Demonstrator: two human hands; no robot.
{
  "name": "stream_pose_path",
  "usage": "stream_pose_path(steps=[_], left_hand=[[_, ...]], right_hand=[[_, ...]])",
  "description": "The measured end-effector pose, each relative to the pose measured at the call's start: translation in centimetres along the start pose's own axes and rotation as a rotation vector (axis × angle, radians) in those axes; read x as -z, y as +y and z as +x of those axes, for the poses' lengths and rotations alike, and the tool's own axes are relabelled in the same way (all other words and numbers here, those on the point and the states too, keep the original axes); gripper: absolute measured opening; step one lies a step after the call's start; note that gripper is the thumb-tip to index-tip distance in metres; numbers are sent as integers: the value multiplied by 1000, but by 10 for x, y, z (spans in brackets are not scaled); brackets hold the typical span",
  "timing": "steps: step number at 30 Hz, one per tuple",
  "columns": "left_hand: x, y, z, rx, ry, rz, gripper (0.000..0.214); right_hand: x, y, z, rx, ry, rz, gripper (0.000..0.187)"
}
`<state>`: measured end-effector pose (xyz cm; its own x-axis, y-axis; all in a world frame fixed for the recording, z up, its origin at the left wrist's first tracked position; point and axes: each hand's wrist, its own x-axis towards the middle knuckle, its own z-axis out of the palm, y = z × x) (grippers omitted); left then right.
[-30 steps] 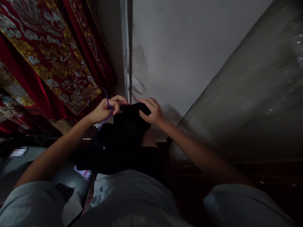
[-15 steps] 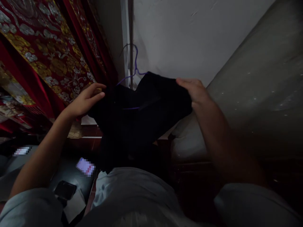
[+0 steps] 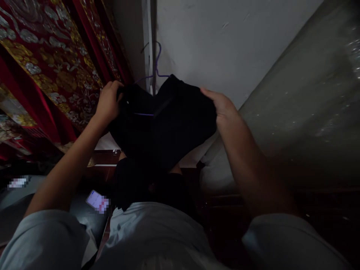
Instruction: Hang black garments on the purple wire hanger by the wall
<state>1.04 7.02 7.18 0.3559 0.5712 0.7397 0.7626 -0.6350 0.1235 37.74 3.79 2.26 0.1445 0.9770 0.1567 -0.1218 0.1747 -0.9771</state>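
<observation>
A black garment (image 3: 180,116), probably a shirt, is draped over a purple wire hanger (image 3: 159,60) in front of me. The hanger's hook sticks up above the neckline, and its lower bar shows through the neck opening. My left hand (image 3: 109,101) is closed around the garment's left shoulder, its fingertips partly hidden behind the dark cloth. At the opposite shoulder my right hand (image 3: 222,103) pinches the fabric's edge between thumb and fingers. The cloth spreads between both hands, its folds hard to make out in the dim light.
Red curtains (image 3: 56,67) with gold and silver patterns hang at the left. A pale wall (image 3: 219,37) stands ahead, with a large plastic-wrapped object (image 3: 295,112) leaning at the right. Lower left, a lit phone (image 3: 98,201) lies on a dark seat (image 3: 75,204).
Both hands and the hung garment have shifted up and slightly left in view. My left hand, its fingers looser before, has closed over the shoulder.
</observation>
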Motion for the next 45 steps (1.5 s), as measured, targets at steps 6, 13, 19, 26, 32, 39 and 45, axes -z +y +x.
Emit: stream_pose_path(steps=[6, 13, 19, 26, 32, 39, 45], left_hand=[[-32, 50, -78, -234, -289, 63, 49], [-91, 64, -125, 245, -759, 112, 64], [-133, 75, -154, 251, -799, -20, 36], [-165, 105, -194, 356, -260, -447, 20], [-163, 127, -208, 649, 127, -757, 53], [-170, 173, -224, 811, 140, -1083, 74], [-176, 155, -216, 794, 131, -993, 39]], right_hand=[[4, 17, -9, -91, -48, 56, 18], [7, 41, 8, 218, 80, -296, 28], [13, 74, -12, 541, 457, -609, 43], [-98, 178, -120, 380, 323, -304, 44], [-123, 207, -142, 199, 185, -210, 28], [-69, 179, -130, 101, 98, -192, 24], [-88, 187, -138, 57, -52, -48, 36]])
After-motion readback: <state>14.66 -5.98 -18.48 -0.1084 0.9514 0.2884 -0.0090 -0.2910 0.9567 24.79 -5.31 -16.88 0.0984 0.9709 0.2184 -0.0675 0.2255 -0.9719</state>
